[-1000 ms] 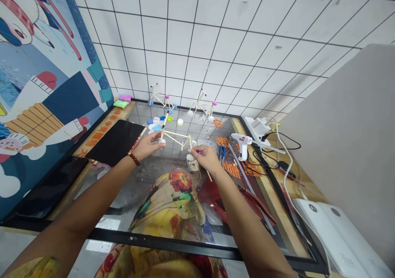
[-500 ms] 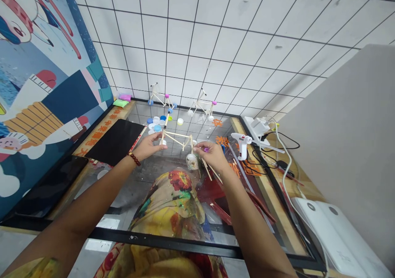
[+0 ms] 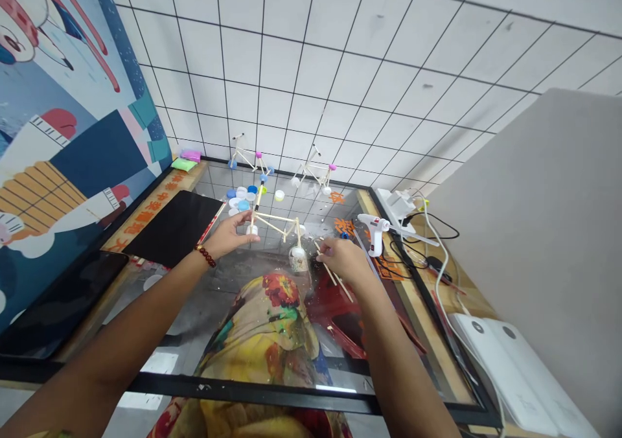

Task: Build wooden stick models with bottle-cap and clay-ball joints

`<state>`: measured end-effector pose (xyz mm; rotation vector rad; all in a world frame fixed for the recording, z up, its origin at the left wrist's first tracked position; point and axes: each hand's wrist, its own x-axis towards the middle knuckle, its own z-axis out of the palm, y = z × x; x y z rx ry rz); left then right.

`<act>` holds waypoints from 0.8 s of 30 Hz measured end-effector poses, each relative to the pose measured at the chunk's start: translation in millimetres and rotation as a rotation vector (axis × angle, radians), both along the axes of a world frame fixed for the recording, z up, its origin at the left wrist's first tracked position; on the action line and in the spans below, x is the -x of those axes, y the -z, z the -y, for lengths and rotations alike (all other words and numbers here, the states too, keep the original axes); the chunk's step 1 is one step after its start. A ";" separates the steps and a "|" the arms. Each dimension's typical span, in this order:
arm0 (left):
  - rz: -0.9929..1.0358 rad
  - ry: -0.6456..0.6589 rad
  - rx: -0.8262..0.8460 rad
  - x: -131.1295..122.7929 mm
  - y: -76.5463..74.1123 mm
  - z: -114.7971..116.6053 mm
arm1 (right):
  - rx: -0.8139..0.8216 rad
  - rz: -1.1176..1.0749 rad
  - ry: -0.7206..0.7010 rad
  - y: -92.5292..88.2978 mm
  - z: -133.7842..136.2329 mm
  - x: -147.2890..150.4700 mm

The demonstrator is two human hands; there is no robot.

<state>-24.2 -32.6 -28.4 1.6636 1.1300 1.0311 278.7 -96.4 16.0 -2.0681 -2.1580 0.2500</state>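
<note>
White wall tiles stand behind our glass table (image 3: pixel 194 308). Our left hand (image 3: pixel 230 234) pinches the little stick bike (image 3: pixel 275 224) at its front, holding it just above the glass. Our right hand (image 3: pixel 343 260) grips thin sticks (image 3: pixel 335 276) beside it.

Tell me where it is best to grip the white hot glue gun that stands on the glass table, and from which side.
Probably by its white handle, coming from the right hand's side. The white hot glue gun stands with its handle down and its nozzle pointing left toward the wooden stick frame, so the handle is the free part; avoid the nozzle.
</note>
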 end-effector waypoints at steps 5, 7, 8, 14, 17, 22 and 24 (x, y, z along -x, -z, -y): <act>0.044 -0.008 0.003 2.2 4.7 -3.5 | -0.038 -0.309 -0.013 5.3 -1.0 8.5; 0.054 -0.013 0.019 3.2 5.7 -4.1 | -0.056 -0.439 -0.022 12.8 -2.1 17.7; 0.066 -0.010 0.024 3.8 6.3 -4.4 | -0.078 -0.473 -0.023 17.0 -2.9 21.9; 0.124 0.029 0.025 5.9 7.7 -4.3 | -0.127 -0.527 -0.087 32.2 -8.2 29.1; 0.102 0.022 0.017 4.8 4.2 -2.7 | -0.126 -0.518 -0.050 30.9 -9.0 27.5; 0.080 0.014 0.020 3.0 -1.2 -0.4 | -0.139 -0.536 -0.088 28.2 -7.8 25.7; 0.086 0.024 0.014 3.1 -0.9 -0.6 | -0.122 -0.571 -0.095 27.6 -9.2 22.1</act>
